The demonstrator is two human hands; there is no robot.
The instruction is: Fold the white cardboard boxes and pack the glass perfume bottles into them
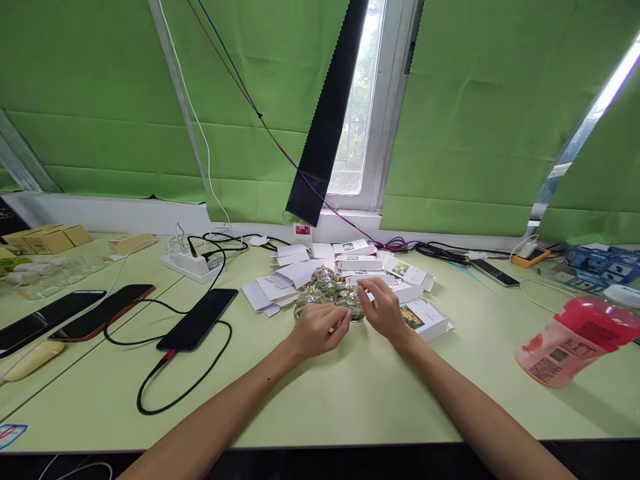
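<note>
1. Glass bottles (327,293), small and round with gold caps, sit clustered on the table (350,400) just in front of both hands.
2. Left hand (316,331) rests on the table with fingers curled inward; its fingertips seem pressed on something small at the nearest bottle, though what they pinch is too small to tell.
3. Right hand (384,308) hovers beside the bottles, thumb and forefinger drawn together near a cap, the other fingers loosely bent.
4. White boxes (350,267) and flat cards lie scattered around and behind the bottles; one printed box (425,319) lies just right of the right hand.
5. Judging from the layout, the bottles are out and loose while many boxes lie flat or unfilled, so the handling looks early to midway; no bottle visibly sits in a box.
6. Farther left, a phone (197,319) lies plugged into a black cable (165,393), with a power strip (193,262) behind.
7. Far right, a red-capped jar (575,343) lies tipped on its side.
</note>
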